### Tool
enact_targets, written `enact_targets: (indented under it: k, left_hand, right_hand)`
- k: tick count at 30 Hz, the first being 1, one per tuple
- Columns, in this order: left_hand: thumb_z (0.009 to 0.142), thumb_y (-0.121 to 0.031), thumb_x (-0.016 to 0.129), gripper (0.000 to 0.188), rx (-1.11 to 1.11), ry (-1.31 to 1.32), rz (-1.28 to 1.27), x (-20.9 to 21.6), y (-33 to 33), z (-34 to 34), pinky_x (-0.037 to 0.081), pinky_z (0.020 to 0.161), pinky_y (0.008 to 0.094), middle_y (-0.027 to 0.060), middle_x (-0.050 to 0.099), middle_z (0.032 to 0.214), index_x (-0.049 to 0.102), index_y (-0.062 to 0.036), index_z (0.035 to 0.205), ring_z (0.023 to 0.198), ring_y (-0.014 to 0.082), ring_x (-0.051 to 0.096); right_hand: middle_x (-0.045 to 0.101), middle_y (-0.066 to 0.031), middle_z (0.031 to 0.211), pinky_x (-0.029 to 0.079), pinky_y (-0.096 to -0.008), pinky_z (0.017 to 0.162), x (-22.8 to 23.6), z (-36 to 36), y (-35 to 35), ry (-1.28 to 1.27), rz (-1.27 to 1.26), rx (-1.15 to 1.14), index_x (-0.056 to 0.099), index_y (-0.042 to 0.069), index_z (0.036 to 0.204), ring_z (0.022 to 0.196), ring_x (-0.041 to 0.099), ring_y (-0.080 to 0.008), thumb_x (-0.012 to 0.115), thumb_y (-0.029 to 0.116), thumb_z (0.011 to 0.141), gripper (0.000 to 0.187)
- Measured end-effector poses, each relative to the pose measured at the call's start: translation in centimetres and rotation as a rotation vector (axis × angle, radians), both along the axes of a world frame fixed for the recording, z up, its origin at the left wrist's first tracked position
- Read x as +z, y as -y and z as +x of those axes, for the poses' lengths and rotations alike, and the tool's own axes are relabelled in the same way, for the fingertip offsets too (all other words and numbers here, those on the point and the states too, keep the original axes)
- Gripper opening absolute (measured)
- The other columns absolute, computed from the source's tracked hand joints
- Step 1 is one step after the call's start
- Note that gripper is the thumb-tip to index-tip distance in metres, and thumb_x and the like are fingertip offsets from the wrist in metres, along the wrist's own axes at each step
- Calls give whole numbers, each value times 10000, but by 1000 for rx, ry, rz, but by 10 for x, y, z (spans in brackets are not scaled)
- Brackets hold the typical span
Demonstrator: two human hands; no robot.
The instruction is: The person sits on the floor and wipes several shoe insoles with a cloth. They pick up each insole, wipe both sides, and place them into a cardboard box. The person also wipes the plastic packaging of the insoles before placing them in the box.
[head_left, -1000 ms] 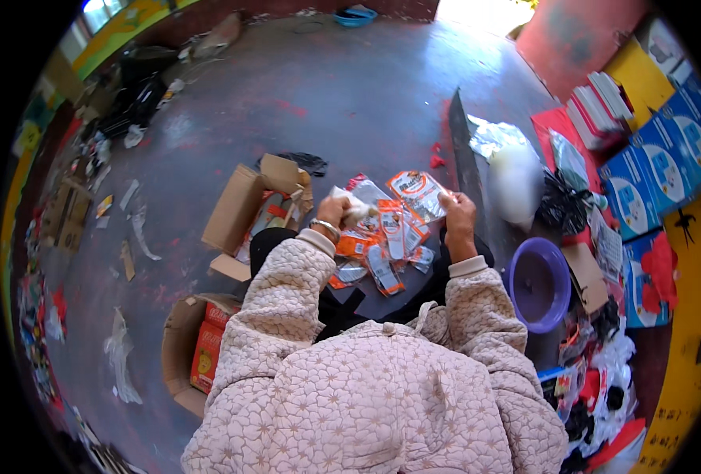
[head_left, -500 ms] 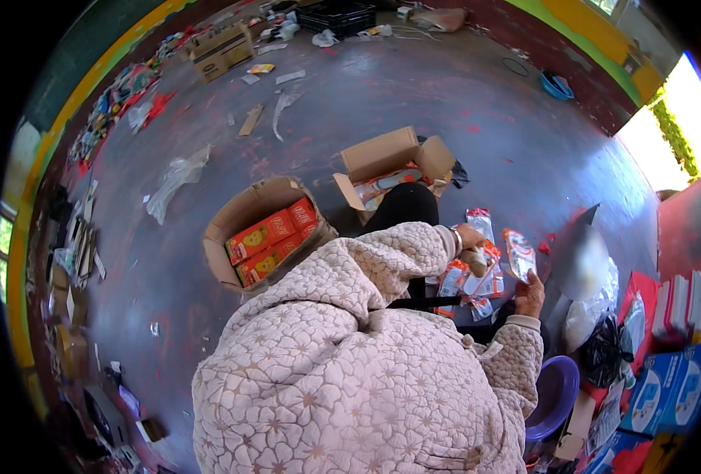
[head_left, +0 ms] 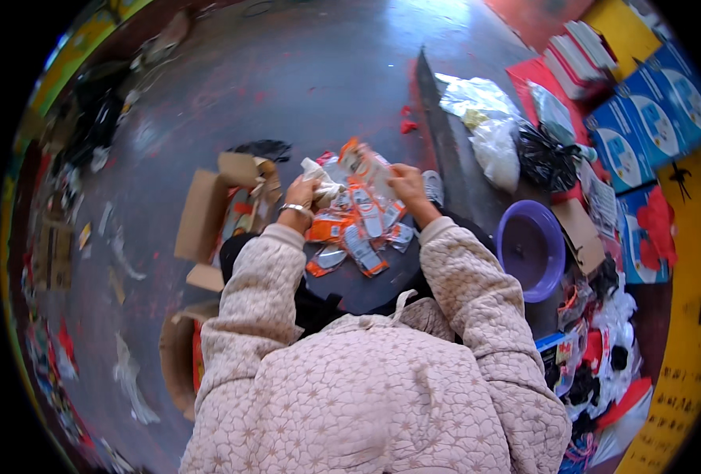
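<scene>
My left hand (head_left: 301, 194), with a bracelet at the wrist, is closed on a crumpled off-white cloth (head_left: 325, 182) at the left of a packet pile. Pinched in my right hand (head_left: 408, 186) is a clear plastic packet (head_left: 366, 166) with orange ends, tilted and slightly blurred; its contents are unclear. Below both hands lie several orange-and-clear packets (head_left: 361, 248), loosely overlapping on the floor between my legs. Pale, sole-shaped pieces show through some of them.
An open cardboard box (head_left: 199, 212) stands left of the pile, with another box (head_left: 175, 359) nearer me. To the right are a purple basin (head_left: 502, 251), a whitish plastic bag (head_left: 496, 155), a black bag (head_left: 546, 158) and blue boxes (head_left: 623, 142). Scraps lie along the left.
My view has swung to the right, so the pile now sits mid-picture. Both hands remain over it, the right still with a packet, now closer to the cloth in the left.
</scene>
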State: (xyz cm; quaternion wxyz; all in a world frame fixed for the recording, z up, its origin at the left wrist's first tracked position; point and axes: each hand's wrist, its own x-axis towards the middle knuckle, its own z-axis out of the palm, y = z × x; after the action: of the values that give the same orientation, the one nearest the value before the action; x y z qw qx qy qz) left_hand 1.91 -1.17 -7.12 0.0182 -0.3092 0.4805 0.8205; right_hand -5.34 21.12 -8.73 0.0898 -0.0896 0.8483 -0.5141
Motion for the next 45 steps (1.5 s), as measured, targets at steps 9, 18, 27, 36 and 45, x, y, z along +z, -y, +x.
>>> enact_targets:
  k: [9,18,27,36,45]
  left_hand:
    - [699,-60,549,242,-225,-219,-283,-37,-20,-5,511,610,324,108,597,816,557,15,929,706,194,606]
    - [649,-33,547,307,-87,-145,-122,1,-30,3,490,588,313,104,599,780,547,34,948,690,192,601]
    - [645,-112,588,277,-264,-203,-822,-20,-20,6,497,631,361,183,577,853,556,7,893,746,277,601]
    - [656,-51,573,599,-22,-222,-570,18,5,4,502,647,337,136,503,930,355,-106,1212,753,216,558]
    - [883,-534,302,566,-144,-225,305,62,-15,-8,475,767,329,88,546,993,497,-42,1083,889,206,566]
  right_hand:
    - [600,-155,743,450,-390,622,-80,-109,-110,-381,902,30,601,16,841,678,585,-295,568,208,715,232]
    - [603,-152,698,442,-395,574,-71,-146,-114,-317,649,119,585,-6,772,644,598,-295,557,213,732,224]
    - [531,-58,729,476,-325,467,-80,-134,-173,241,-289,-73,548,75,804,644,568,-199,566,201,782,129]
    - [592,-53,893,524,-311,648,67,-10,27,592,-1128,78,537,53,977,782,603,-170,520,89,832,150]
    - [602,-77,892,528,-285,659,85,24,38,673,-1082,102,527,1,1020,764,613,-162,508,94,853,192]
